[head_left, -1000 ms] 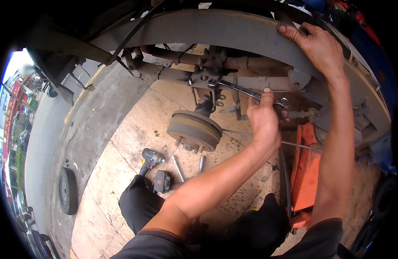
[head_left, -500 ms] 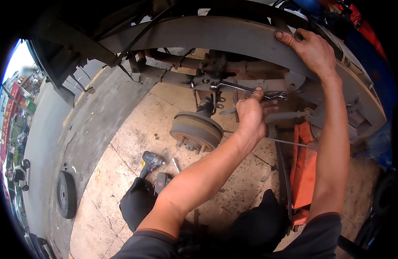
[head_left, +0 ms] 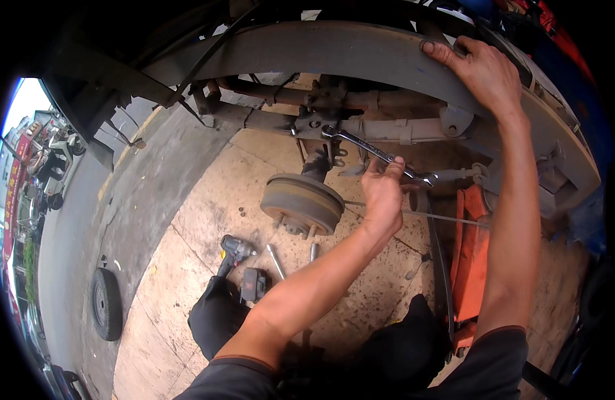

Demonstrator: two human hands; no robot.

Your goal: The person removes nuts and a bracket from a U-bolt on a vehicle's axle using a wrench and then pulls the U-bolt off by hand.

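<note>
My left hand (head_left: 385,193) is closed around the shaft of a chrome combination wrench (head_left: 369,148). The far end of the wrench sits at a nut on the axle clamp plate (head_left: 309,124), beside the leaf spring (head_left: 267,120). Its other end sticks out past my fingers, lower and to the right. Higher up, my right hand (head_left: 489,75) grips the edge of the grey vehicle frame rail (head_left: 321,50), thumb on the near face and the other fingers partly hidden over the edge. Below the spring, a rusty brake drum (head_left: 302,203) with studs is on the axle.
A cordless impact wrench (head_left: 238,249), a battery pack (head_left: 254,285) and metal sockets or bars (head_left: 276,261) lie on the tiled floor. An orange jack or stand (head_left: 470,260) is at the right. A loose tyre (head_left: 106,305) stands at the left by the road.
My left hand has moved slightly down, swinging the wrench's near end downward, so it slants more steeply. The right hand stays on the frame rail.
</note>
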